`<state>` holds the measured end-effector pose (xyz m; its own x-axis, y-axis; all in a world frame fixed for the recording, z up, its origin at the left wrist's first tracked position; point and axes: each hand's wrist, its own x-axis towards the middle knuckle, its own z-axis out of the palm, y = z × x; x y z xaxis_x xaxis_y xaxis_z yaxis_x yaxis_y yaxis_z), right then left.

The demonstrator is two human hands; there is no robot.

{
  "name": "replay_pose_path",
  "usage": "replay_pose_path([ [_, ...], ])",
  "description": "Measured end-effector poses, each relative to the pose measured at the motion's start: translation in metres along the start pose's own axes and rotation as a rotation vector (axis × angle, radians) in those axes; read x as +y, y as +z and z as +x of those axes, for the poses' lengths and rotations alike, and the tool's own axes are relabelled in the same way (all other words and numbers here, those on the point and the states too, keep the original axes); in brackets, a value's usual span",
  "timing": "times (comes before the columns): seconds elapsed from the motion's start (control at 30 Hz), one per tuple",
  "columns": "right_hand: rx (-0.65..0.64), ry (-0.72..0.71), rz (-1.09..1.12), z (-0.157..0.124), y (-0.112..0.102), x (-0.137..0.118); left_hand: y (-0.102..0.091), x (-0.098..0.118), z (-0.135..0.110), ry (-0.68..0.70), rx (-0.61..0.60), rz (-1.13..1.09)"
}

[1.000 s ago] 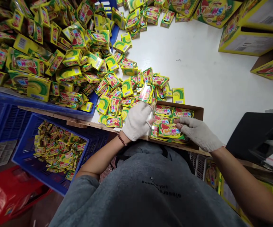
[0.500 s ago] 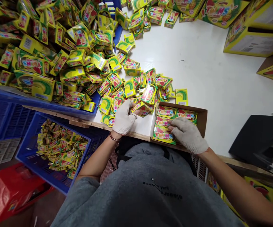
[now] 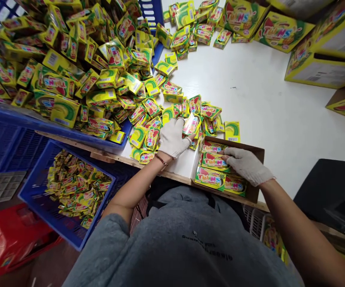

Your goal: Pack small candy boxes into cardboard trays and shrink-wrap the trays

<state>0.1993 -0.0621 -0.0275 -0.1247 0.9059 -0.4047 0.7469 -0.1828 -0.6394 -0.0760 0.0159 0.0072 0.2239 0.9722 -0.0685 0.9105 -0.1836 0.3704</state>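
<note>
Both my hands wear white knit gloves. My left hand [image 3: 172, 137] lies on the loose heap of small yellow-green candy packets [image 3: 157, 115] on the white table, fingers curled around one packet [image 3: 191, 124]. My right hand [image 3: 246, 164] rests flat, fingers stretched, on the packets [image 3: 212, 177] laid in rows inside a shallow brown cardboard box [image 3: 257, 153] at the table's near edge.
A huge pile of the same packets [image 3: 71, 67] fills a blue crate [image 3: 17, 119] at the left. A lower blue crate [image 3: 71, 187] holds more. Large yellow cartons [image 3: 318, 52] stand at the back right. A black object [image 3: 328, 191] sits at the right, a red crate [image 3: 8, 239] below left.
My left hand moved up and right across the loose packets and closed on one near the box. My right hand shifted slightly over the packed rows.
</note>
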Motion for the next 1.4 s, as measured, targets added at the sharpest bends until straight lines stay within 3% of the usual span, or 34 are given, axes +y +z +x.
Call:
replay_pose_path([
  [0.1,0.027,-0.04,-0.138,0.009,0.019,-0.002,0.007,0.009,0.015,-0.014,-0.066,0.095],
  [0.2,0.065,-0.083,-0.207,0.011,0.029,-0.006,0.017,0.011,0.019,0.001,-0.053,0.038],
  [0.37,0.052,-0.137,-0.243,0.004,0.028,-0.012,0.023,-0.003,0.005,0.004,0.079,-0.446],
  [0.47,0.202,-0.162,-0.111,-0.001,0.024,-0.031,0.023,-0.001,-0.011,0.031,0.091,-0.819],
  [0.57,0.26,-0.154,0.136,-0.005,0.015,-0.053,0.03,0.011,-0.027,0.007,0.014,-1.096],
  [0.73,0.202,-0.082,0.288,-0.009,-0.007,-0.06,0.041,0.025,-0.039,-0.002,-0.175,-1.211],
  [0.83,0.157,-0.042,0.4,-0.011,-0.013,-0.047,0.035,0.026,-0.032,0.16,-0.144,-1.08],
  [0.97,0.379,-0.111,0.458,-0.013,-0.017,-0.028,0.021,0.031,-0.021,0.445,-0.081,-0.68],
  [1.07,0.246,-0.127,0.276,-0.015,-0.018,-0.02,0.019,0.036,-0.019,0.53,-0.11,-0.432],
  [1.17,0.075,-0.063,0.141,-0.014,-0.009,-0.016,0.02,0.035,-0.017,0.481,-0.05,-0.168],
  [1.3,0.088,-0.073,0.045,-0.005,0.007,-0.012,0.013,0.018,-0.008,0.26,-0.043,0.163],
  [1.4,0.11,-0.062,0.048,0.002,0.006,-0.006,0.008,0.003,0.001,0.216,-0.122,0.304],
])
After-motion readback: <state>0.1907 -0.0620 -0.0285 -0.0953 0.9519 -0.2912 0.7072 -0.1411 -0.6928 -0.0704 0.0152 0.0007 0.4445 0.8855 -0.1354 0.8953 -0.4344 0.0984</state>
